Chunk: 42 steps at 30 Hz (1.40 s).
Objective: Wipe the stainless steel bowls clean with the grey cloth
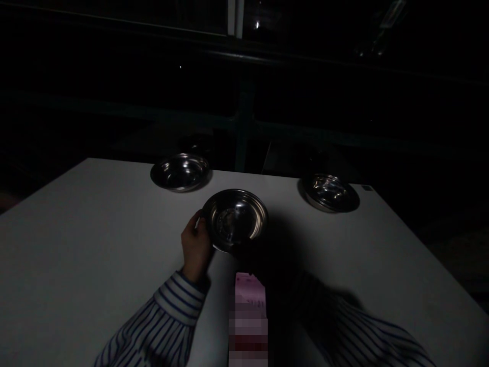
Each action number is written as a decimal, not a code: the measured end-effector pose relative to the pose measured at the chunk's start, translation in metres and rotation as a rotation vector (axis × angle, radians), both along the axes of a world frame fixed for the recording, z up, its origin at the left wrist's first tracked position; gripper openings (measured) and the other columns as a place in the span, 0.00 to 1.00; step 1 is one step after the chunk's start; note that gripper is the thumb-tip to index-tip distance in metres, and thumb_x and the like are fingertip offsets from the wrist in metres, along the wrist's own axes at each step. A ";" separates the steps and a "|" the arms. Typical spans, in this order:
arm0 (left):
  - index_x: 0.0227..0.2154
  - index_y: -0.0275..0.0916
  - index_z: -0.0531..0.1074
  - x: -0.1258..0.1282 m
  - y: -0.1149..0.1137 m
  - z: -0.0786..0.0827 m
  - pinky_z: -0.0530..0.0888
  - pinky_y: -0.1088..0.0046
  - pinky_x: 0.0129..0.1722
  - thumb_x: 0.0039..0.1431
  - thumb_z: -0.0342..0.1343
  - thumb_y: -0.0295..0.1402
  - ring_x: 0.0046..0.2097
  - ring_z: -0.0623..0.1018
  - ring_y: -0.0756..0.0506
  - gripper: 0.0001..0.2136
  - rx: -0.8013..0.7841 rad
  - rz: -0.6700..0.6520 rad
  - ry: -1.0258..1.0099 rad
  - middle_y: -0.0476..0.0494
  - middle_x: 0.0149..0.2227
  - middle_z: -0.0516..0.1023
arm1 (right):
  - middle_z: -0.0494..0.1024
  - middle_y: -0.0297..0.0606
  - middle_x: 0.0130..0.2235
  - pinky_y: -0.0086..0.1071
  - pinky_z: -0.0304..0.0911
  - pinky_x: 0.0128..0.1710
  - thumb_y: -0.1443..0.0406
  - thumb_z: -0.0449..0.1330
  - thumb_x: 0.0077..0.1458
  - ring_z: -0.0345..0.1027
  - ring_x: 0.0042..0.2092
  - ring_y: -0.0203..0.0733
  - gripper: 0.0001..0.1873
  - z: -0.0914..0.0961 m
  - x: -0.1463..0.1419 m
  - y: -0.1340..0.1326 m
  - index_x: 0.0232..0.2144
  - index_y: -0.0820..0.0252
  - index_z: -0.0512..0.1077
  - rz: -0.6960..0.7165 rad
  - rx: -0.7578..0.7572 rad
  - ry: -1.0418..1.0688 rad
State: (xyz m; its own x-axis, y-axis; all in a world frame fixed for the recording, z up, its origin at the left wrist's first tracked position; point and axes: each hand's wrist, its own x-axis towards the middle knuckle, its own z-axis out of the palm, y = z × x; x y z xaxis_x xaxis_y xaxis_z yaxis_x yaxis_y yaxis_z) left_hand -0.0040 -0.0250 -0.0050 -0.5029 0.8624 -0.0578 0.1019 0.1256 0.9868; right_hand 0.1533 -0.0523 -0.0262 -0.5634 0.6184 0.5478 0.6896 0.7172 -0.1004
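Head view shows us three metal bowls in dim light, over one pale worktop. We count two bowls near the far edge: a left bowl and a right bowl, well apart. Nearer to us, between them, is the third, the middle bowl; we cannot tell whether its base touches the surface. Our one left hand has its fingers grasping this bowl's left rim. Our one right hand lies in deep shadow by the bowl's near right side, and we cannot tell how its fingers stand. We see two striped sleeves and, below the bowl, one pink panel, partly pixelated.
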 end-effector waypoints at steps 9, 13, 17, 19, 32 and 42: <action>0.49 0.32 0.70 -0.001 0.001 -0.004 0.73 0.66 0.35 0.53 0.50 0.39 0.32 0.76 0.44 0.22 -0.006 0.008 -0.029 0.41 0.29 0.78 | 0.71 0.41 0.52 0.43 0.65 0.52 0.66 0.53 0.59 0.63 0.55 0.47 0.17 0.008 -0.021 -0.003 0.50 0.59 0.68 -0.003 0.081 -0.002; 0.48 0.32 0.71 -0.003 0.000 -0.004 0.73 0.65 0.35 0.52 0.51 0.40 0.32 0.76 0.44 0.23 -0.005 -0.008 -0.020 0.41 0.28 0.77 | 0.73 0.38 0.51 0.40 0.68 0.49 0.68 0.53 0.59 0.65 0.53 0.43 0.18 0.001 -0.014 0.002 0.51 0.54 0.67 -0.005 0.056 -0.045; 0.49 0.31 0.70 -0.002 0.000 -0.002 0.73 0.65 0.36 0.53 0.50 0.38 0.33 0.76 0.44 0.22 0.000 -0.009 -0.010 0.39 0.30 0.78 | 0.76 0.34 0.47 0.37 0.69 0.47 0.74 0.52 0.57 0.68 0.49 0.40 0.21 -0.005 -0.001 0.005 0.49 0.50 0.69 -0.019 0.018 -0.069; 0.49 0.30 0.70 -0.001 0.000 -0.001 0.73 0.65 0.37 0.54 0.49 0.38 0.33 0.76 0.44 0.22 -0.008 0.017 0.012 0.38 0.32 0.78 | 0.74 0.35 0.48 0.38 0.68 0.48 0.73 0.52 0.57 0.67 0.50 0.41 0.20 -0.003 -0.002 0.001 0.50 0.51 0.69 -0.024 0.015 -0.072; 0.49 0.31 0.71 -0.001 -0.001 0.002 0.74 0.65 0.38 0.54 0.50 0.37 0.36 0.77 0.43 0.21 -0.023 0.049 0.053 0.37 0.35 0.79 | 0.71 0.42 0.50 0.45 0.64 0.48 0.60 0.53 0.60 0.67 0.48 0.43 0.16 0.000 0.023 -0.002 0.49 0.57 0.67 -0.080 0.000 -0.052; 0.49 0.31 0.71 -0.004 0.001 -0.003 0.73 0.65 0.41 0.54 0.50 0.37 0.40 0.77 0.42 0.22 0.011 0.012 0.047 0.35 0.39 0.79 | 0.69 0.42 0.49 0.41 0.66 0.44 0.60 0.53 0.59 0.67 0.45 0.41 0.15 0.005 0.033 -0.004 0.47 0.60 0.66 -0.086 0.041 -0.062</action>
